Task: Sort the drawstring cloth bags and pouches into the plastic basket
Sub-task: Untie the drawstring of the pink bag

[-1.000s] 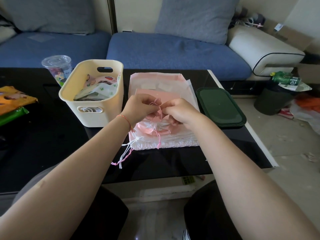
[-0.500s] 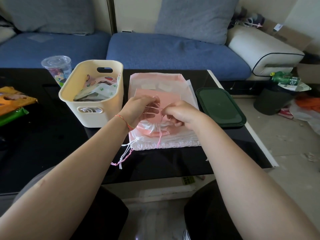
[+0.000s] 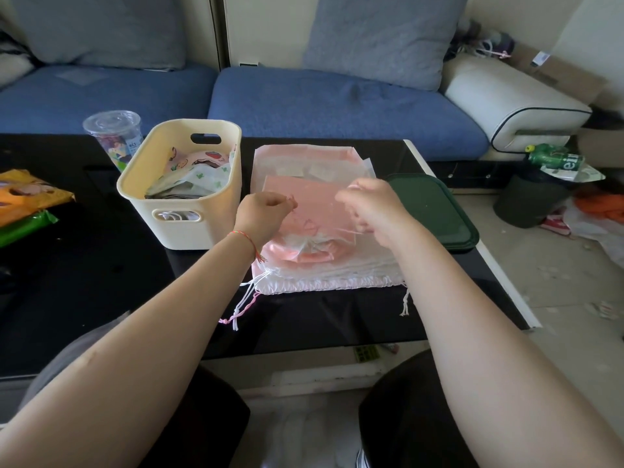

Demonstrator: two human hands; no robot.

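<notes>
A stack of pink and white drawstring bags (image 3: pixel 331 268) lies on the black table (image 3: pixel 84 285), cords trailing off its near left corner. On top sits a small pink pouch (image 3: pixel 304 214), its mouth gathered. My left hand (image 3: pixel 265 214) pinches the pouch's pink drawstring at the left. My right hand (image 3: pixel 369 207), blurred, pinches the cord at the right. The two hands are held apart above the pouch. Left of the stack stands the cream plastic basket (image 3: pixel 158 211), holding several printed cloth bags (image 3: pixel 196 173).
A dark green lid (image 3: pixel 435 211) lies right of the stack near the table's right edge. A clear plastic cup (image 3: pixel 113 136) stands behind the basket. Orange and green packets (image 3: pixel 23 201) lie at far left. A blue sofa (image 3: pixel 337 103) runs behind the table; a bin (image 3: pixel 530 201) stands on the floor at right.
My hands were together over the pouch, working its cord. They have drawn apart, left hand leftward and right hand rightward, pulling the drawstring, and the pouch's mouth has gathered.
</notes>
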